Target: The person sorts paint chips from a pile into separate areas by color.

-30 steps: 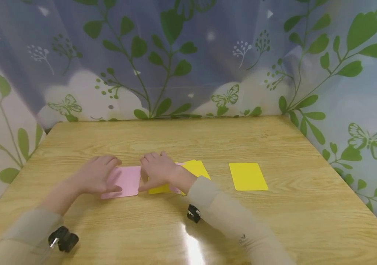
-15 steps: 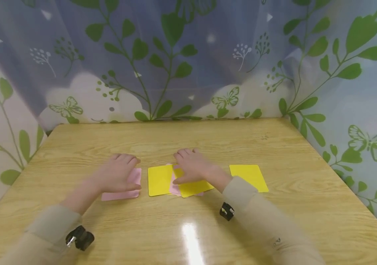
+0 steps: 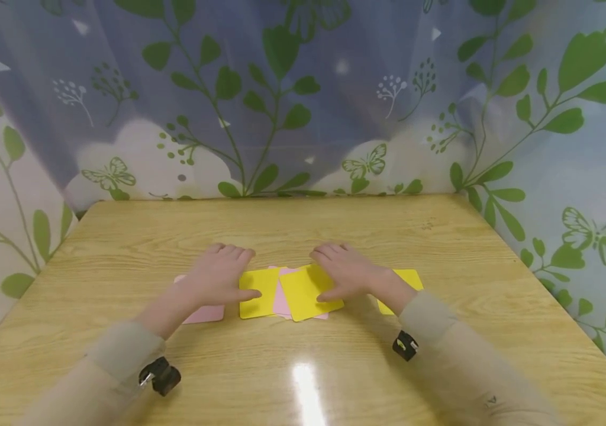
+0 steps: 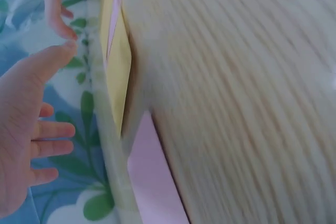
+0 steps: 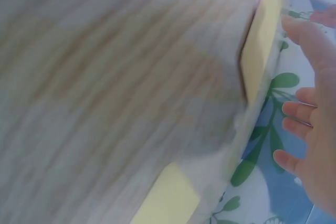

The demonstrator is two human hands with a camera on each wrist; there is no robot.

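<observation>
Square cards lie in a row across the table. My left hand (image 3: 221,275) is over the gap between a pink card (image 3: 208,315) and the leftmost yellow card (image 3: 258,296), its thumb overlapping the yellow one in the head view. Over the right side of another yellow card (image 3: 303,296) is my right hand (image 3: 348,272). That tilted card overlaps pink cards (image 3: 281,305) in the middle pile. My right wrist partly covers a lone yellow card (image 3: 411,278). Both wrist views show the left hand (image 4: 21,135) and right hand (image 5: 323,114) raised, fingers extended, holding nothing.
The wooden table (image 3: 239,378) reaches back to a patterned curtain (image 3: 303,118) with leaves and butterflies, which also hangs along both sides. A bright reflection streaks the near tabletop. Black cameras are strapped to both wrists.
Both hands have moved right: the left from the pink card to the yellow card's edge, the right across the middle pile to its right side. The cards look unmoved.
</observation>
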